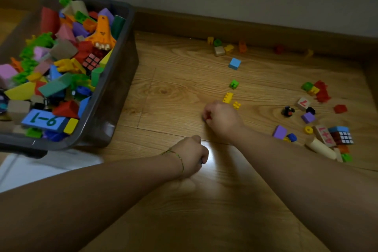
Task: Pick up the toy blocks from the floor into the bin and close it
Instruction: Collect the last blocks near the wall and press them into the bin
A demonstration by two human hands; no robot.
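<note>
A dark grey bin stands open at the left, heaped with coloured toy blocks. My right hand is down on the wooden floor with its fingers curled round a small block that is mostly hidden. Two yellow blocks lie just beyond its knuckles. My left hand, with a thin bracelet at the wrist, is curled nearer to me and grips a small dark piece that barely shows. More blocks are scattered on the floor: a green one, a blue cube, and a cluster at the right with a puzzle cube.
A brown skirting board and a white wall close off the far side, with several small blocks along it. A white flat panel lies under the bin's near corner. Bare floor lies between the bin and my hands.
</note>
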